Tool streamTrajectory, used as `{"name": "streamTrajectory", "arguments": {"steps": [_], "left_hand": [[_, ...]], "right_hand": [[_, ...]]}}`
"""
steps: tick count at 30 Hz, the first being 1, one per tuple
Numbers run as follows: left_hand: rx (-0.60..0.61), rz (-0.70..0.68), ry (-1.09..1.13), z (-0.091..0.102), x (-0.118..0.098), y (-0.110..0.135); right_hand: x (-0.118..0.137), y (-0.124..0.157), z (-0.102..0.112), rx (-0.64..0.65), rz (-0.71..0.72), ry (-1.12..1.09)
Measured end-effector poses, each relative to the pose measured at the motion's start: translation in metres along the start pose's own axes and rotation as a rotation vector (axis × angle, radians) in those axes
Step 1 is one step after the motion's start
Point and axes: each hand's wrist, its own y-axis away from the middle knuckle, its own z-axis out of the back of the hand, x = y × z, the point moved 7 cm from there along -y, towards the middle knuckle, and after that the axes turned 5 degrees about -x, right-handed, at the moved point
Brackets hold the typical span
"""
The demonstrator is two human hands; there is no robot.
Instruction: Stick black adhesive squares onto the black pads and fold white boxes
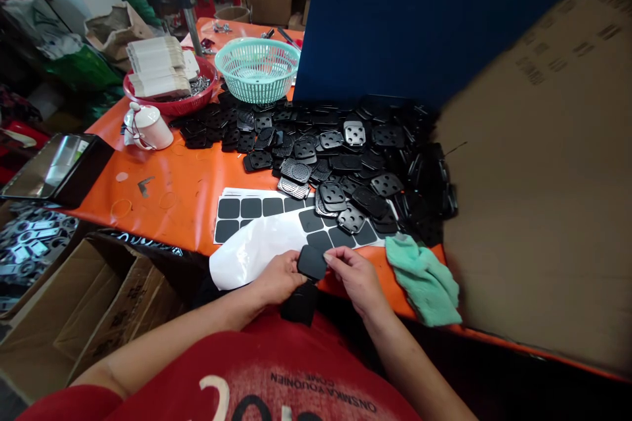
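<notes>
Both my hands meet at the near edge of the orange table (pixel 168 191). My left hand (pixel 276 279) and my right hand (pixel 356 276) pinch a black square pad (pixel 312 262) between them, fingers closed on its edges. Under the left hand hangs a black square plate (pixel 299 306), which that hand seems to grip. Just beyond lies a white sheet of black square pads (pixel 257 210), its backing (pixel 251 250) peeled and curled toward me. A big heap of black perforated plates (pixel 345 151) covers the table's middle.
A green cloth (pixel 424 276) lies right of my hands. A teal basket (pixel 257 67), a red bowl with white packets (pixel 162 72) and a white cup (pixel 151 126) stand at the back left. Cardboard boxes (pixel 79 309) sit on the floor left; a cardboard sheet (pixel 543 177) leans at right.
</notes>
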Motion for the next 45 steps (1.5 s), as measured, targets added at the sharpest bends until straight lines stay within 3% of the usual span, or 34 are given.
{"name": "streamTrajectory", "arguments": {"steps": [32, 45], "left_hand": [[0.037, -0.002, -0.031, 0.0, -0.006, 0.002], [0.09, -0.003, 0.05, 0.001, -0.001, 0.0]], "right_hand": [[-0.009, -0.005, 0.0, -0.009, 0.152, 0.13], [0.017, 0.014, -0.007, -0.068, 0.464, 0.55]]}}
